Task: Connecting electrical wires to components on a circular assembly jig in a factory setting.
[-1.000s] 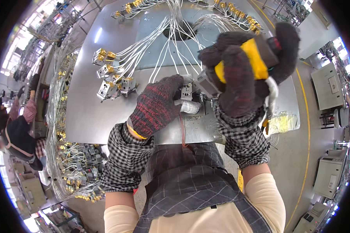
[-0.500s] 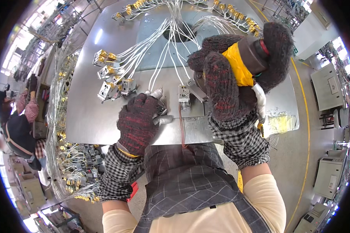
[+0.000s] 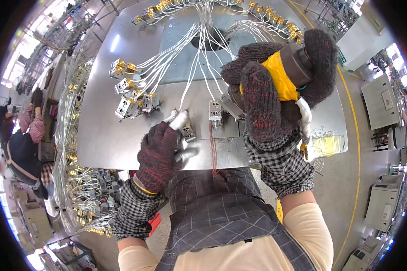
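At the near edge of the worktop (image 3: 122,140), a small metal terminal block (image 3: 186,132) sits under the left hand (image 3: 160,153), whose gloved fingers are closed on it and its white wire end. Just to the right another block (image 3: 215,111) stands on a raised plate. The right hand (image 3: 276,86) hangs above it, fingers wrapped tight around a yellow power driver (image 3: 285,74), its nose aimed down towards that block. The step in hand looks like fastening wires into blocks; a next move would call for steadying the block and lining the bit up squarely. More wired blocks (image 3: 131,97) lie farther left.
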{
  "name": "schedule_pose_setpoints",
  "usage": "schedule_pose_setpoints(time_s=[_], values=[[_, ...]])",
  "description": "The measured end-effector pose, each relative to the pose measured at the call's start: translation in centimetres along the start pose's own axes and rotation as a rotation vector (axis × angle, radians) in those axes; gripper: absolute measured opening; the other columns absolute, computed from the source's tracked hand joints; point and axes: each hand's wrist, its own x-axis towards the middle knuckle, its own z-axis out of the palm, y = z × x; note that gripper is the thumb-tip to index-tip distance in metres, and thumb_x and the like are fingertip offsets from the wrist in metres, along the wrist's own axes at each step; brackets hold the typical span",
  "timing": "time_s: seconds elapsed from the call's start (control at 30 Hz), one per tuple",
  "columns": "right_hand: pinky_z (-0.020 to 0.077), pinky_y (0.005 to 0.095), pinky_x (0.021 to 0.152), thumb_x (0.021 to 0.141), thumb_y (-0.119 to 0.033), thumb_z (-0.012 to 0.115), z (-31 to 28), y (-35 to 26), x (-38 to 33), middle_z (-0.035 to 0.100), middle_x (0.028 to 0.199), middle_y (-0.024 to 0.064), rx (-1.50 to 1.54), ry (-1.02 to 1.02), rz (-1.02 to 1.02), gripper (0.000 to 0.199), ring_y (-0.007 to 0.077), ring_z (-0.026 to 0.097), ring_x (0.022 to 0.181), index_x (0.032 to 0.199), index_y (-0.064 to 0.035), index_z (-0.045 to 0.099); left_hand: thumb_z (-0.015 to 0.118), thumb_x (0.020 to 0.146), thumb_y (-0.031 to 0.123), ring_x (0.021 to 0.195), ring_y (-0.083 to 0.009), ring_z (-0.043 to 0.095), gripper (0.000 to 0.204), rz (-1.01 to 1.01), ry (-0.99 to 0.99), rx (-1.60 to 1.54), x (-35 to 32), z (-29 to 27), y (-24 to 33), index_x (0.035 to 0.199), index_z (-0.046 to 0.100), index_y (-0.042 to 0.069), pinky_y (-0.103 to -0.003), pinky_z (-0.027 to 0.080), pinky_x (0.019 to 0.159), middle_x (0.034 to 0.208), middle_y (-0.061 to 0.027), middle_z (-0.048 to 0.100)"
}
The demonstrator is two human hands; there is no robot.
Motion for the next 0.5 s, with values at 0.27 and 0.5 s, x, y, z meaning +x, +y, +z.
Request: schedule_pose_setpoints(time_s=[0.27,0.5], values=[[0.0595,0.0387,0.059,0.089,-0.004,0.064,0.4,-1.1,-0.2,0.067,0.089,0.0211,-0.025,0.024,-0.049,0.067,0.026,0.068,0.066,0.146,-0.0134,0.03,0.092,0.068,0.022,0.098,-0.0166,0.067,0.074,-0.232,0.119,-0.84,2.1,-3.6,-1.3,0.131,0.058,0.002,-0.031,0.056,0.079,0.123,-0.0145,0.065],[0.0593,0.0381,0.059,0.089,-0.004,0.064,0.2,-1.4,0.4,0.067,0.089,0.0206,-0.002,0.002,-0.115,0.067,0.0258,0.068,0.065,0.146,-0.0133,0.031,0.089,0.064,0.038,0.088,-0.0276,0.069,0.064,0.023,0.043,-0.322,6.4,-0.3,2.7,0.114,0.064,0.006,-0.037,0.055,0.07,0.102,-0.0122,0.069]])
